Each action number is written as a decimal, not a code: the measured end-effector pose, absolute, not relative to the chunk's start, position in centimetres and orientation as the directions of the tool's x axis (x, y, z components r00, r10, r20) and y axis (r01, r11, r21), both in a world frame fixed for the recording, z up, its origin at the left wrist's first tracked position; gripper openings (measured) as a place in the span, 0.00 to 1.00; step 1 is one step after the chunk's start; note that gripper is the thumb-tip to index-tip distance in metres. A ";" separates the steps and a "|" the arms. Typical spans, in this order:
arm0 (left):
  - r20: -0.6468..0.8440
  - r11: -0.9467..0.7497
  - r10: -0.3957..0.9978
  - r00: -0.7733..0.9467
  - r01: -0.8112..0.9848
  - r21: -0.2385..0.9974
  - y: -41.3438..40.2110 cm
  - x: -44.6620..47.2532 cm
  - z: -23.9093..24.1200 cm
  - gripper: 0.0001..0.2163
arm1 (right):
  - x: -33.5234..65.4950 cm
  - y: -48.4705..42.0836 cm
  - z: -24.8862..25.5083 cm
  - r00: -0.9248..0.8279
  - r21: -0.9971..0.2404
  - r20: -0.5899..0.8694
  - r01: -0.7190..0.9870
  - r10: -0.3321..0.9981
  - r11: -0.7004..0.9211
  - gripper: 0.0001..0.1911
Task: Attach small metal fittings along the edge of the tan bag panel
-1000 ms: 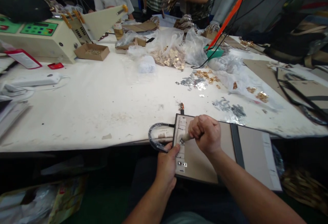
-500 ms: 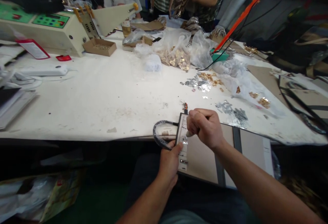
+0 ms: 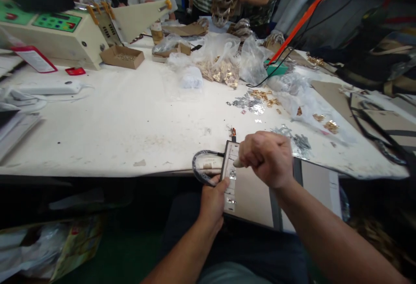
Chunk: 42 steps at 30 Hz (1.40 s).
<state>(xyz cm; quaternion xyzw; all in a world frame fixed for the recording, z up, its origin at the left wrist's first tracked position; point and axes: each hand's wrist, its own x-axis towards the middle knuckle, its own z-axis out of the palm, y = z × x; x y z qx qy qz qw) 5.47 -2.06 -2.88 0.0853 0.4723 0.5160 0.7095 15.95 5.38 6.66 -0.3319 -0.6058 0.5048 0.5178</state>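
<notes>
Pinching panel (image 3: 250, 197) edge: left hand (image 3: 212, 201) | right hand (image 3: 266, 158) grip fisted round pale tool (image 3: 238, 162)

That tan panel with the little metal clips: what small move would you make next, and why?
Probably lower the tool in the right hand onto the upper clip. Its pale tip sits just above that clip, and the left hand pinches the panel edge beside it, bracing it.
</notes>
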 end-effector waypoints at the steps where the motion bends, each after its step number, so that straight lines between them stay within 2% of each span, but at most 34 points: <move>1: -0.589 0.455 0.808 0.015 -0.651 0.608 -2.0 5.4 -2.9 0.23 | 16.0 5.3 6.2 -0.234 -0.958 0.282 -0.128 0.930 0.258 0.27; 4: -0.586 0.457 0.810 0.018 -0.646 0.611 -1.9 5.3 -3.0 0.24 | 17.1 5.2 5.2 -0.151 -0.979 0.203 0.007 0.968 0.206 0.27; 7: -0.593 0.466 0.805 0.009 -0.628 0.623 -1.9 5.2 -3.3 0.25 | 19.4 5.5 5.8 -0.026 -0.938 0.131 0.320 0.991 0.133 0.28; 10: -0.594 0.462 0.804 0.001 -0.630 0.624 -2.5 5.1 -3.5 0.25 | 20.9 5.7 5.9 -0.037 -0.740 0.050 0.669 0.998 0.062 0.20; 12: -0.588 0.455 0.809 0.010 -0.645 0.614 -3.1 4.9 -3.9 0.26 | 20.9 5.7 4.7 -0.103 -0.597 -0.019 0.799 0.995 0.072 0.12; 14: -0.582 0.454 0.813 0.015 -0.643 0.617 -3.4 4.7 -4.7 0.28 | 20.2 5.9 2.7 -0.115 -0.529 -0.037 0.845 0.993 0.078 0.10; 18: -0.543 0.446 0.839 -0.029 -0.535 0.718 -3.0 3.8 -6.8 0.27 | 18.7 6.6 -0.1 -0.103 -0.477 0.047 0.871 0.994 0.112 0.10; 21: -0.468 0.361 0.854 -0.226 -0.389 0.848 -3.0 2.3 -7.4 0.28 | 18.3 6.9 -0.5 -0.103 -0.470 0.074 0.874 0.992 0.126 0.13; 23: -0.307 0.252 0.835 -0.457 -0.178 0.951 -3.1 0.7 -6.8 0.30 | 18.3 7.0 -0.3 -0.095 -0.482 0.074 0.868 0.993 0.119 0.13; 25: 0.028 0.118 0.791 -0.611 0.198 0.973 -2.9 -0.9 -5.5 0.32 | 18.3 7.1 -0.1 -0.090 -0.493 0.063 0.863 0.994 0.110 0.13; 26: 0.221 0.045 0.788 -0.575 0.411 0.911 -2.5 -1.4 -4.7 0.32 | 18.2 7.2 -0.1 -0.087 -0.497 0.058 0.862 0.994 0.105 0.13; 27: 0.373 -0.034 0.806 -0.460 0.593 0.805 -1.8 -1.8 -4.0 0.32 | 18.2 7.3 -0.1 -0.085 -0.497 0.054 0.862 0.995 0.101 0.13; 28: 0.453 -0.116 0.840 -0.299 0.717 0.688 -1.0 -1.9 -3.3 0.30 | 18.1 7.3 -0.1 -0.083 -0.494 0.056 0.864 0.995 0.099 0.13; 30: 0.411 -0.270 0.911 0.034 0.804 0.531 1.0 -1.4 -2.4 0.26 | 18.0 7.4 -0.1 -0.074 -0.485 0.063 0.869 0.995 0.095 0.13; 32: 0.280 -0.339 0.933 0.224 0.808 0.482 2.8 -0.5 -2.1 0.25 | 17.8 7.4 -0.1 -0.067 -0.479 0.072 0.873 0.995 0.093 0.13; 35: 0.180 -0.345 0.938 0.295 0.821 0.454 4.1 0.3 -2.5 0.25 | 17.6 7.1 -0.2 -0.076 -0.463 0.083 0.880 0.994 0.106 0.13; 40: 0.165 -0.280 0.960 0.227 0.822 0.497 4.4 -0.2 -3.1 0.27 | 17.3 6.6 -0.8 -0.102 -0.418 0.086 0.899 0.991 0.129 0.13; 42: 0.157 -0.287 0.958 0.241 0.830 0.479 4.8 -0.4 -3.0 0.28 | 17.3 6.5 -1.0 -0.100 -0.412 0.095 0.902 0.991 0.130 0.14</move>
